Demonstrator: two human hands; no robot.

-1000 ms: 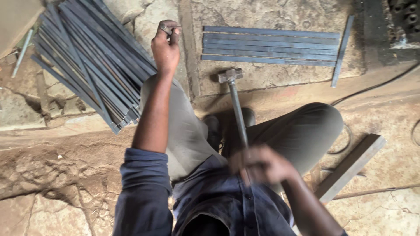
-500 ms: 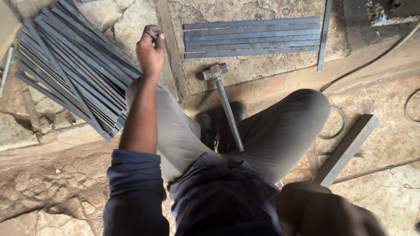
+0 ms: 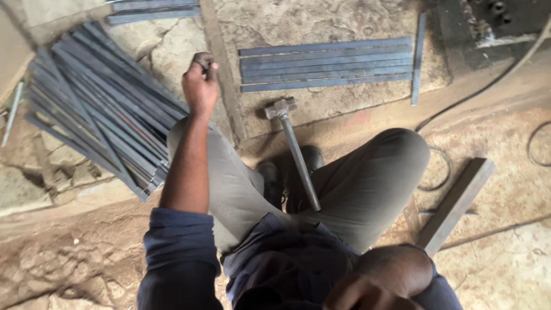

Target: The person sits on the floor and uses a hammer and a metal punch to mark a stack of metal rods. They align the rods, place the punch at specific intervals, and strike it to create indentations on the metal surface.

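Head view, one entry per item. Our left hand (image 3: 200,86): arm stretched forward, fingers curled shut around a small dark object (image 3: 202,61) we cannot identify, held above the near edge of the heap of steel strips (image 3: 92,115). Heap: long grey flat strips, fanned and overlapping, lying on the stone floor (image 3: 74,258) at left. Our right hand (image 3: 376,281): low in the frame, close to the lens and blurred; we cannot tell its grip. Hammer (image 3: 295,149): metal head resting on the floor slab, handle running back between our knees, apart from both hands. Row of flat bars (image 3: 327,63): laid side by side beyond the hammer head. Square steel bar (image 3: 456,204): lying at right, beside our knee.
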